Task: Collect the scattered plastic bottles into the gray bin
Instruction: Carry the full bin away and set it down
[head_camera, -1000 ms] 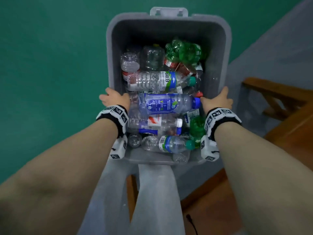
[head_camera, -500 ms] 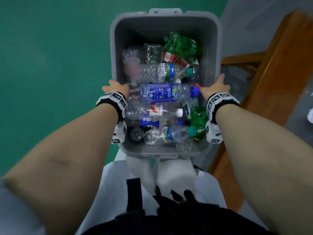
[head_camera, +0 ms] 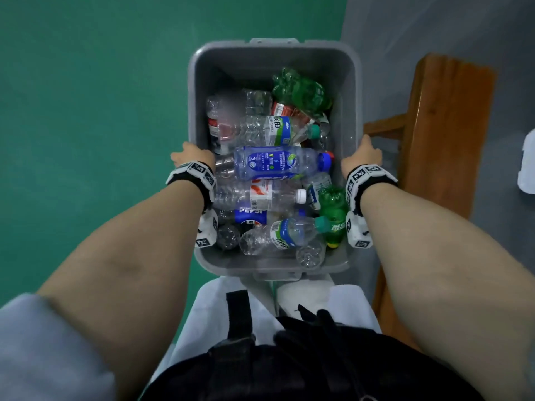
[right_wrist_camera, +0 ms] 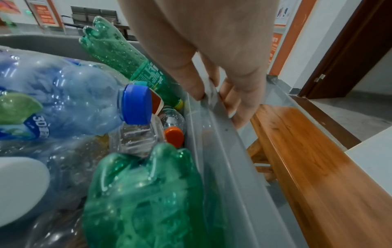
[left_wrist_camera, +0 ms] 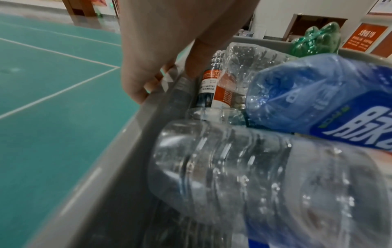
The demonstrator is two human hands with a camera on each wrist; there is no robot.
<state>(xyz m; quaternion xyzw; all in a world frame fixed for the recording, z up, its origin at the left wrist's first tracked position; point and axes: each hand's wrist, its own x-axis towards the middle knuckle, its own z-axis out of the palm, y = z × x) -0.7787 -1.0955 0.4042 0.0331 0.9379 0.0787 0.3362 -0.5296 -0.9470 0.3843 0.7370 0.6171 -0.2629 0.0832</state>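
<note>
The gray bin is held in front of me, filled with several plastic bottles. A blue bottle lies across the top of the pile; clear ones and green ones lie around it. My left hand grips the bin's left rim, thumb inside and fingers curled under the lip. My right hand grips the right rim the same way. In the right wrist view the blue bottle's cap and a crumpled green bottle sit close to the wall.
A wooden bench stands just right of the bin, over gray floor. Green court floor with white lines spreads to the left. A white object shows at the right edge. A dark wooden doorway is ahead on the right.
The bin, held in both hands, has moved toward the wooden bench, which now stands closer on the right. My grip on both rims is unchanged.
</note>
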